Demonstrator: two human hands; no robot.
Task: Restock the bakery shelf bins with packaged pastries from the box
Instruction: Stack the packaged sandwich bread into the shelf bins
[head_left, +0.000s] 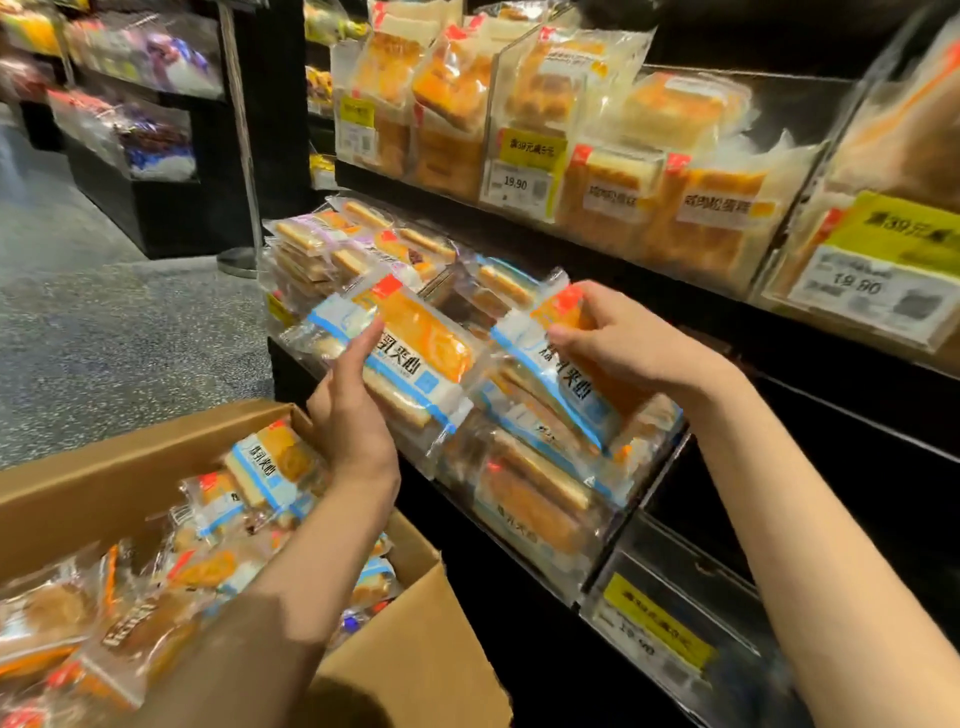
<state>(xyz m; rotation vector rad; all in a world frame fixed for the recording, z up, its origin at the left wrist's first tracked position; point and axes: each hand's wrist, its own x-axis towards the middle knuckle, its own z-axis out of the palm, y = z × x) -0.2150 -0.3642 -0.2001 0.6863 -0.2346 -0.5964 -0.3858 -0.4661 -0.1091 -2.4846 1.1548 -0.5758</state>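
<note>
My left hand (349, 410) holds a packaged sandwich pastry (415, 353) with a blue-and-orange wrapper, just above the clear shelf bin (618, 525). My right hand (618, 338) pinches the top of a second matching package (566, 384) that lies on the pile inside that bin. The bin holds several of the same packages. An open cardboard box (415, 634) at lower left is filled with more wrapped pastries (260, 478).
An upper shelf carries clear bins of toast-like pastries (701, 208) with yellow price tags (530, 150). Another bin of thin packets (337, 249) sits left of the target bin. A lower bin (675, 613) sits at bottom right. Speckled floor (104, 338) and dark display stands lie to the left.
</note>
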